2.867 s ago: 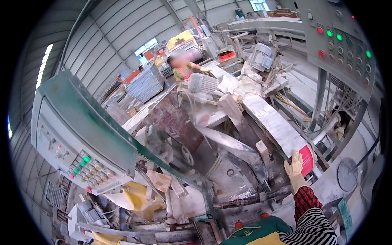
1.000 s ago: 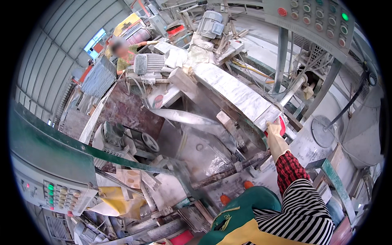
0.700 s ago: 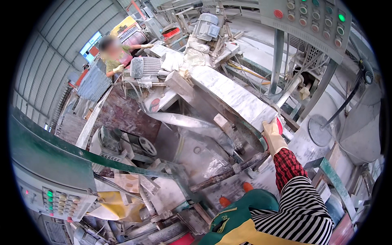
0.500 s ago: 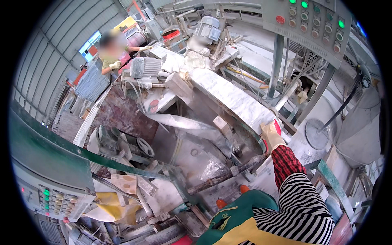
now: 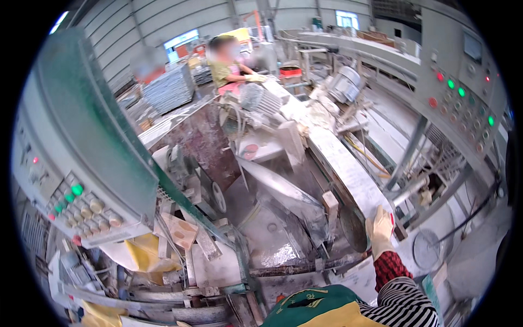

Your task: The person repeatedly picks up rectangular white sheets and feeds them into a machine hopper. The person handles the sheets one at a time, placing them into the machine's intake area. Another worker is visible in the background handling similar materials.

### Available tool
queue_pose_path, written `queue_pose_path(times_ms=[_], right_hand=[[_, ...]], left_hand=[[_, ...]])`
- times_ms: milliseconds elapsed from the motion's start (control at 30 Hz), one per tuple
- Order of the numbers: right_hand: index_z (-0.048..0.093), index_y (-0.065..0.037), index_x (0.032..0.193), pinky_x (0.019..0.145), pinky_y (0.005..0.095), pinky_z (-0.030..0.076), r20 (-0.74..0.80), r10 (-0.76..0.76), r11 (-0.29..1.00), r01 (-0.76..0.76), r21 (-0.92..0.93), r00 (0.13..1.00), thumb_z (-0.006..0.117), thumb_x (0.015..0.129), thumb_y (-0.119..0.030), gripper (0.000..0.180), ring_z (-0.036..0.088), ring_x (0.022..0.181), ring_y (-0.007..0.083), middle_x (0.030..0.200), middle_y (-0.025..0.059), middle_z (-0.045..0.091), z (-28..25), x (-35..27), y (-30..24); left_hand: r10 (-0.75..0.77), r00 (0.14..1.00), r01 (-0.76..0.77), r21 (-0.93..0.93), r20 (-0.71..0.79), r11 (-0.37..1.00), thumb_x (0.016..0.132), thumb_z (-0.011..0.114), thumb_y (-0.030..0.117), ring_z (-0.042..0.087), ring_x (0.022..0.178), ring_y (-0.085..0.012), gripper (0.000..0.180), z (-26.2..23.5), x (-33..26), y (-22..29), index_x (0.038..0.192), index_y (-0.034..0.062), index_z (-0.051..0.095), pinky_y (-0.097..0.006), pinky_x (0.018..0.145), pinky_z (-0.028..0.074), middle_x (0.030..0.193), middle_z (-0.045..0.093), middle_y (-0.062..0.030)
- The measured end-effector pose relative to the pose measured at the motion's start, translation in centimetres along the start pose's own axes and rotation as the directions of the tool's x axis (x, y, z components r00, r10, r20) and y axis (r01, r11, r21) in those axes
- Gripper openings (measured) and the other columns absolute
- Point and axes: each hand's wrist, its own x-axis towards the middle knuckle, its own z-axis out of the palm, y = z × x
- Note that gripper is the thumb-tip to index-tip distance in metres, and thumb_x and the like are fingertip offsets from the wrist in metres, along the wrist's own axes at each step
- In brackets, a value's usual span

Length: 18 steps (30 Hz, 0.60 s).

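Note:
My right hand (image 5: 381, 231), in a pale cream glove, lies on the near end of a long white conveyor belt (image 5: 351, 170). Its fingers stretch forward over the white surface, and a small red patch shows beside them; I cannot tell what that is. Whitish dust or grey streaks mark the belt, which runs away from me toward the far left. No left hand shows in the picture.
At the belt's far end stands a co-worker (image 5: 231, 68) with gloved hands near it. Motors (image 5: 345, 85) flank the belt. Control panels stand left (image 5: 81, 210) and right (image 5: 457, 103). A handwheel (image 5: 218, 197) and wet machine basin (image 5: 272, 240) lie left of the belt.
My view has swung up and to the left, so the left control cabinet looks larger. My right hand stays on the belt's near end. My orange shoes have mostly left the picture.

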Motion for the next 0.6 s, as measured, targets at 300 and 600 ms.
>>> queue_pose_path(times_ms=[300,600], right_hand=[[0.009,0.001,0.156,0.119,0.0538,0.021,0.474,0.171,0.977,-0.088,-0.193,0.864,0.068,0.075,-0.025,0.103,0.013,0.149,0.0463,0.160,0.0286,0.013,2.0,0.9,-3.3],[0.001,0.000,0.157,0.119,0.0542,0.021,0.486,0.209,0.956,-0.071,-0.286,0.849,0.072,0.073,-0.024,0.112,0.007,0.150,0.0451,0.162,0.0267,0.005,2.8,1.0,-3.7]], left_hand=[[-0.142,0.986,0.137,-0.062,-0.083,0.989,0.091,0.066,0.031,0.063,0.107,-0.0436,0.037,-3.7,2.9,1.7,0.107,-0.0015,0.070,-0.062,0.090,0.049,0.118,0.067,-0.0216],[-0.289,0.954,0.282,-0.094,-0.080,0.955,0.091,0.064,0.028,0.065,0.102,-0.0397,0.035,-6.9,4.5,2.4,0.112,-0.0001,0.068,-0.054,0.087,0.053,0.114,0.068,-0.0185]])
